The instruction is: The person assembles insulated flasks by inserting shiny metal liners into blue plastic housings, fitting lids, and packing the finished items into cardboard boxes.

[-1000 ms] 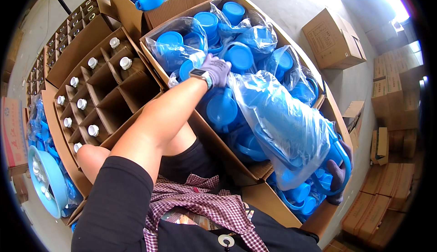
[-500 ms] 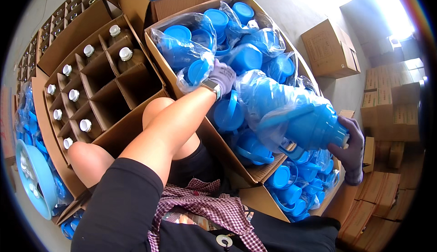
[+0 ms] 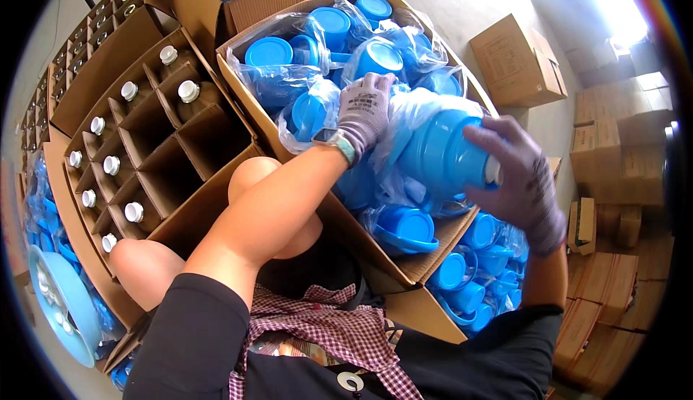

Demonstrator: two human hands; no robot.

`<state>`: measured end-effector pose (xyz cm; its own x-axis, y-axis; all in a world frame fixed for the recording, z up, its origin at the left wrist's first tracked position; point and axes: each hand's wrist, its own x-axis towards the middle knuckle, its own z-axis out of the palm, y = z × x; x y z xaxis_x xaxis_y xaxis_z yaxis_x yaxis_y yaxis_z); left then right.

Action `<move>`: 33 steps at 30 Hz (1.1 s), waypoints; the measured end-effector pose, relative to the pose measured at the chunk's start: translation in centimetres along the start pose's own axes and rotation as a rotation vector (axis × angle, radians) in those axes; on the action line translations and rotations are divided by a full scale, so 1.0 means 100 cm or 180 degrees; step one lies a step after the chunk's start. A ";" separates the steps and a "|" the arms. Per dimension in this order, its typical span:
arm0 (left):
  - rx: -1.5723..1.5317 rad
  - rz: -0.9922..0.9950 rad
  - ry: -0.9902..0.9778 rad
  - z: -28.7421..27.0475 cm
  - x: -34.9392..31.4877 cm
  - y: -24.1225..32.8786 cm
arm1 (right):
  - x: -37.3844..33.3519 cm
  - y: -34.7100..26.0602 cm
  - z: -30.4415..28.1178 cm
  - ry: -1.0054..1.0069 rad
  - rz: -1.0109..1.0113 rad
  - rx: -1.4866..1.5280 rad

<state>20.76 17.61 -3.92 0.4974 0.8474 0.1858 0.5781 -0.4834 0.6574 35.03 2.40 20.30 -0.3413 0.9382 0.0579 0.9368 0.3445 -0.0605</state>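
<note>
Right now, the blue vessel [image 3: 442, 153] is tilted over the right part of the open carton [image 3: 367, 247], its end with the white piece [image 3: 493, 170] turned toward your right hand [image 3: 518, 176]. That hand holds the end with fingers and thumb spread wide, apparently because the body is too broad for a narrow grip. Your left hand [image 3: 366, 111] is curled narrow on the clear plastic bag [image 3: 420, 102], likely to keep the slack film from following the vessel; its fingertips are hidden. Film crowds the round-topped blue pieces [image 3: 268, 51] beyond it, and could snag. Just below, a cardboard flap [image 3: 442, 247] stands between a handled blue piece [image 3: 406, 228] and the blue cups [image 3: 465, 297]. To your left, past your knees, a divided carton [image 3: 198, 216] holds white-capped bottles [image 3: 188, 91], with a light-blue basin [image 3: 85, 317] beside it.
</note>
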 end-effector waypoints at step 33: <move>-0.5156 -0.0629 0.1245 -0.098 -0.061 -0.099 | -0.007 0.120 0.280 -0.2865 0.0743 -0.0439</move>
<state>5.69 19.39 -4.35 0.1797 0.9837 0.0084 -0.7333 0.1283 0.6677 44.36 6.78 -8.40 -0.0207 0.6759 -0.7367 0.9702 0.1915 0.1484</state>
